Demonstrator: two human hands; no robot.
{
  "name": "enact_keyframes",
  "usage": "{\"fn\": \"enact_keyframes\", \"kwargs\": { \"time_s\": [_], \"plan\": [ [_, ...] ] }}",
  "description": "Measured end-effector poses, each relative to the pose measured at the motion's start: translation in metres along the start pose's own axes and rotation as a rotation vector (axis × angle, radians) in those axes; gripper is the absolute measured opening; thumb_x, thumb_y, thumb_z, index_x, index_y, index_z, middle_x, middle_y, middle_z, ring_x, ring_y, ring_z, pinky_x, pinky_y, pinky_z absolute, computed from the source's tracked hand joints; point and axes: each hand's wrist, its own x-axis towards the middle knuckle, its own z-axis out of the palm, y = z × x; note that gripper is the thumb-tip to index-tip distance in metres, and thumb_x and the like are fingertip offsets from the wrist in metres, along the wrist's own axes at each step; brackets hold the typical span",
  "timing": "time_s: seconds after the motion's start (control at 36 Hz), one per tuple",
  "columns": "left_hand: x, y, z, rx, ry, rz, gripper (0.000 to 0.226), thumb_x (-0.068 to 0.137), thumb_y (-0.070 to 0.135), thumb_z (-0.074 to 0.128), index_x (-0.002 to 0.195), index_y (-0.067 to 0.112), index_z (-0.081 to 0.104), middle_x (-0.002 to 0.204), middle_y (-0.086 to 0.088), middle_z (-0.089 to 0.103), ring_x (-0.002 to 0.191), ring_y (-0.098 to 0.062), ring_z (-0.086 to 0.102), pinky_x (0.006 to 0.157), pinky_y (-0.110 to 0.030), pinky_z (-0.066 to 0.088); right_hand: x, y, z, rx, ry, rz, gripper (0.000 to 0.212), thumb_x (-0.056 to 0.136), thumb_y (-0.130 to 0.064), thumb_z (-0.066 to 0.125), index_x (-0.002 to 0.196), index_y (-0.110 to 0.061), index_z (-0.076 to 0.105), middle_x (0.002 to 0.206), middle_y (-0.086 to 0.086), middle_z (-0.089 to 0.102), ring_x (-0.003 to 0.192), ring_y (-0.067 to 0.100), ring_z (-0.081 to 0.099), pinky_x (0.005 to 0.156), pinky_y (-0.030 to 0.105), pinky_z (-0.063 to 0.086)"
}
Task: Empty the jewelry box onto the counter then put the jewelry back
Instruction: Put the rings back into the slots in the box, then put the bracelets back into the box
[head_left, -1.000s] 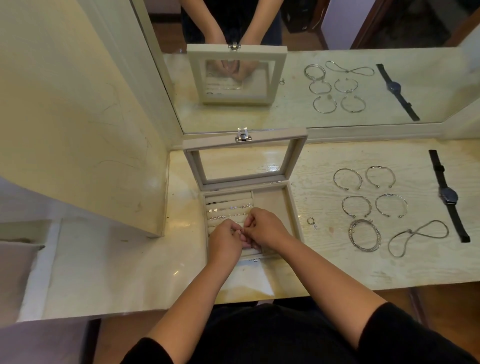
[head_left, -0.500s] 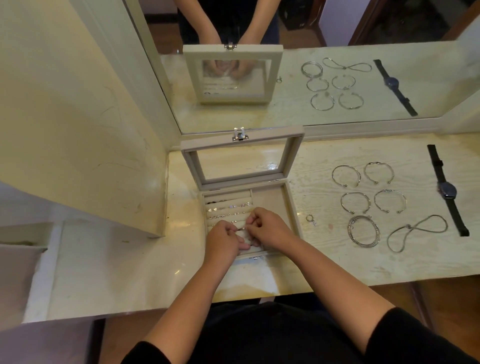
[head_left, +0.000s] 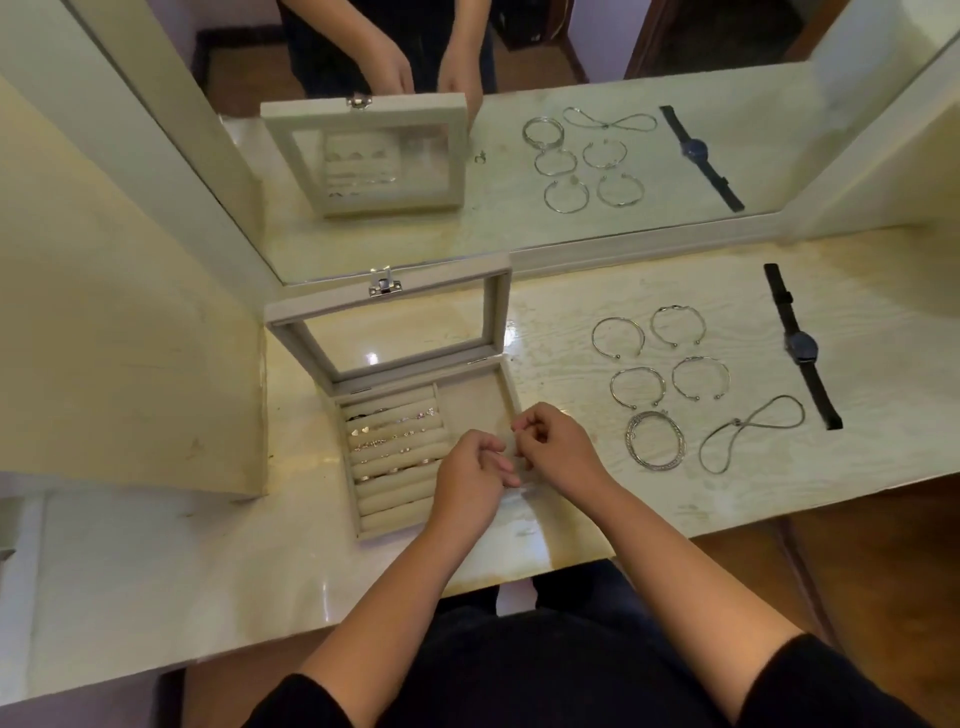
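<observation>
The beige jewelry box (head_left: 467, 408) sits open on the counter, its glass lid (head_left: 293, 338) standing upright. Several small rings (head_left: 395, 441) are tucked in the padded rolls on its left side, and the right compartment is bare. My left hand (head_left: 470, 475) hovers over the box's front right with fingers curled. My right hand (head_left: 558, 447) is beside it over the box's right edge, thumb and fingers pinched together. I see nothing in either hand. To the right on the counter lie several open bangles (head_left: 638, 387), a bangle stack (head_left: 654, 440), a necklace (head_left: 750, 441) and a black watch (head_left: 801, 347).
A mirror (head_left: 519, 234) runs along the back of the counter. It reflects a small ring (head_left: 480, 156) lying by the box's right side, a spot my right hand hides from direct view. A cream partition (head_left: 104, 312) stands left of the box. The counter's front edge (head_left: 727, 525) is close to my body.
Both hands have left the ring rolls and shifted right, toward the box's right edge. The small ring beside the box is now covered by my right hand.
</observation>
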Motion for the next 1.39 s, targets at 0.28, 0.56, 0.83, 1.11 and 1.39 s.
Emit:
{"fn": "enact_keyframes", "kwargs": {
  "time_s": [0.28,0.56,0.83,1.11,1.39],
  "plan": [
    [0.008,0.025,0.057,0.078,-0.182,-0.078,0.022,0.089,-0.003,0.036,0.098,0.01,0.052,0.075,0.001,0.058,0.075,-0.013,0.059,0.058,-0.014,0.04,0.0,0.023,-0.048,-0.053,0.073,0.067,0.012,0.084,-0.005,0.053,0.085,-0.017,0.055,0.071,-0.008,0.052,0.07,0.012,0.051,0.061,0.019,0.039],
    [0.017,0.036,0.103,0.208,-0.235,-0.173,0.034,0.093,0.001,0.034,0.123,0.007,0.049,0.101,-0.005,0.056,0.091,-0.014,0.058,0.056,-0.015,0.036,0.001,0.054,-0.098,-0.114,0.178,0.168,0.016,0.084,-0.004,0.049,0.096,-0.007,0.059,0.075,-0.005,0.054,0.077,0.017,0.052,0.069,0.025,0.039],
    [0.024,0.037,0.127,0.183,-0.192,-0.242,0.036,0.092,0.002,0.039,0.126,0.008,0.047,0.121,-0.014,0.056,0.091,-0.018,0.059,0.059,-0.015,0.038,0.009,0.074,-0.135,-0.306,0.234,0.219,0.021,0.086,-0.01,0.053,0.107,-0.006,0.053,0.107,0.013,0.057,0.088,0.026,0.056,0.072,0.03,0.041],
    [0.03,0.036,0.142,0.153,-0.155,-0.307,0.037,0.089,0.002,0.043,0.125,0.004,0.049,0.116,-0.013,0.059,0.1,-0.024,0.061,0.073,-0.025,0.042,0.014,0.083,-0.148,-0.486,0.113,0.274,0.021,0.086,-0.013,0.055,0.104,-0.005,0.053,0.108,0.014,0.056,0.095,0.029,0.056,0.069,0.028,0.036],
    [0.031,0.036,0.146,0.14,-0.149,-0.336,0.036,0.088,0.0,0.045,0.123,0.003,0.052,0.121,-0.012,0.058,0.106,-0.025,0.059,0.08,-0.031,0.042,0.02,0.08,-0.15,-0.541,0.069,0.275,0.017,0.082,-0.006,0.051,0.092,0.002,0.062,0.094,0.016,0.064,0.091,0.029,0.06,0.066,0.03,0.041]
  ]
}}
